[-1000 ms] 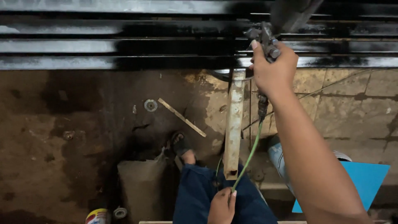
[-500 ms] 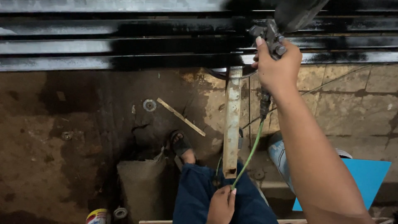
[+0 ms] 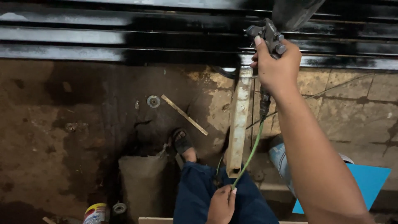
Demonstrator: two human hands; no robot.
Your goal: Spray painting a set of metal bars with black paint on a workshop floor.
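Spraying black on the metal bars, hose trouble waiting to happen

My right hand (image 3: 275,66) was wrapped tight around the spray gun (image 3: 269,37) at the upper right of the frame, by the bars (image 3: 124,37). My left hand (image 3: 222,203) pinched the green hose (image 3: 248,155) at bottom center. I figured a snag on the pale post (image 3: 238,124) could've jerked my aim.

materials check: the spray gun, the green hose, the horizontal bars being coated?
Spray gun in the right hand: looks like metal, grey and dull.
Green hose, held low by the left hand: flexible rubber or plastic, judging by its bend.
Horizontal bars: likely steel, part bare grey, part glossy wet black.
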